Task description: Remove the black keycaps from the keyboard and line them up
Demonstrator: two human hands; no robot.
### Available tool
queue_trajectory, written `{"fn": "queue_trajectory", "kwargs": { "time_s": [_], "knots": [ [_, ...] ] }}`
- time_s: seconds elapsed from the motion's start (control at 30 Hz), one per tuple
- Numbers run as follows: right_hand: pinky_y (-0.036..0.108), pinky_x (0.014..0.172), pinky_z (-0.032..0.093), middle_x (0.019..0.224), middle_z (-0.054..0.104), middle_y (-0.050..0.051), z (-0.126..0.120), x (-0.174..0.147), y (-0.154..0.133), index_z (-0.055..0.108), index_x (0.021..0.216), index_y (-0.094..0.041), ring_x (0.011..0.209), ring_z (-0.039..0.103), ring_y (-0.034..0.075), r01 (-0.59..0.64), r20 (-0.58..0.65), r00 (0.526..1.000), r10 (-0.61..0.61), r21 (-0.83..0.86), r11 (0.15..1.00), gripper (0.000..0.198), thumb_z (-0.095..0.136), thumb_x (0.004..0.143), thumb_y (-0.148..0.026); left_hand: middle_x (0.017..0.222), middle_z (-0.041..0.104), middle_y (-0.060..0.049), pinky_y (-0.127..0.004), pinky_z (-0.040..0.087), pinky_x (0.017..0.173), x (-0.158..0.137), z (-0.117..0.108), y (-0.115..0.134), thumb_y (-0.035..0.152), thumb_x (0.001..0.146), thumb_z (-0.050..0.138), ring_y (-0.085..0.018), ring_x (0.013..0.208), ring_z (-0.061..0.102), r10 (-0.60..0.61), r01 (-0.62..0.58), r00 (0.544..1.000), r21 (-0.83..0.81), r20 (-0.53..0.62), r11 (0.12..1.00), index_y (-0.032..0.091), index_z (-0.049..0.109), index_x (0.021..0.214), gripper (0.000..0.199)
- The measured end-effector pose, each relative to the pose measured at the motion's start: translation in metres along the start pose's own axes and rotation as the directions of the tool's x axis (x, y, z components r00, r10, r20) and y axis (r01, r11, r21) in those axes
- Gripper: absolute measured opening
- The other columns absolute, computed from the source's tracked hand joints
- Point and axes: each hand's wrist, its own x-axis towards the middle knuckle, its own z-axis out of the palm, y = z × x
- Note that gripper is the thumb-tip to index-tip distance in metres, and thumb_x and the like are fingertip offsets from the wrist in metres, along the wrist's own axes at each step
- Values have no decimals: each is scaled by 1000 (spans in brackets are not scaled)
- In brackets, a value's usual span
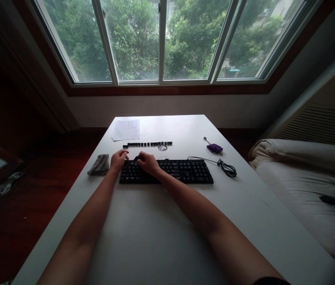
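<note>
"Keyboard [176,170] first: how does it lie on the white table [155,221]?"

"Flat, between the surface's left and right edges, its long axis running crosswise, roughly parallel to the far edge. Its number pad [204,171] points toward the right edge, and its cable [227,168] leaves the side facing the far edge."

"Anything in the way?"

"The right forearm [185,196] crosses it and, with the right hand [147,163], hides part of its left half. That hand's fingers are bent; I cannot tell whether they grip anything. The left hand [119,160] is at its far left corner, fingers partly curled, grip unclear too."

"And around it, by size?"

"Paper [126,129] near the surface's far left corner, grey cloth [99,165] by the left edge, the cable's coil toward the right edge, then a purple item [214,148] with a thin stick, nearer the far right corner. Loose keycaps [148,144] are smallest, lined up roughly along the far edge's direction."
</note>
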Motion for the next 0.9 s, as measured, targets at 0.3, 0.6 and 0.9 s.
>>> {"fn": "queue_trajectory", "kwargs": {
  "time_s": [0.3, 0.6, 0.9],
  "knots": [
    [24, 66, 46, 70, 68, -3, 2, 2, 5, 66, 84, -21, 67, 61, 14, -91, -88, 991, 104, 141, 986, 12, 58, 79, -29, 79, 74, -5, -32, 48, 84, -2, 0, 13, 40, 82, 59, -20, 81, 68, 99, -86, 993, -175, 63, 981, 16, 72, 98, 32],
    [25, 68, 52, 75, 71, -2, 0, 6, 8, 59, 84, -22, 68, 70, 16, -158, -195, 955, 222, 299, 941, 8, 54, 83, -29, 103, 74, -9, -37, 50, 91, -12, 2, 31, 38, 81, 66, -24, 98, 67, 259, -173, 912, -273, 320, 946, 17, 72, 105, 32],
    [26, 68, 53, 75, 71, -3, 4, 5, 15, 58, 84, -23, 70, 71, 16, -130, -199, 962, 189, 279, 952, 8, 55, 84, -31, 104, 74, -9, -38, 51, 92, -13, 3, 28, 37, 82, 66, -25, 99, 68, 265, -180, 888, -246, 375, 952, 18, 70, 114, 38]
  ]
}}
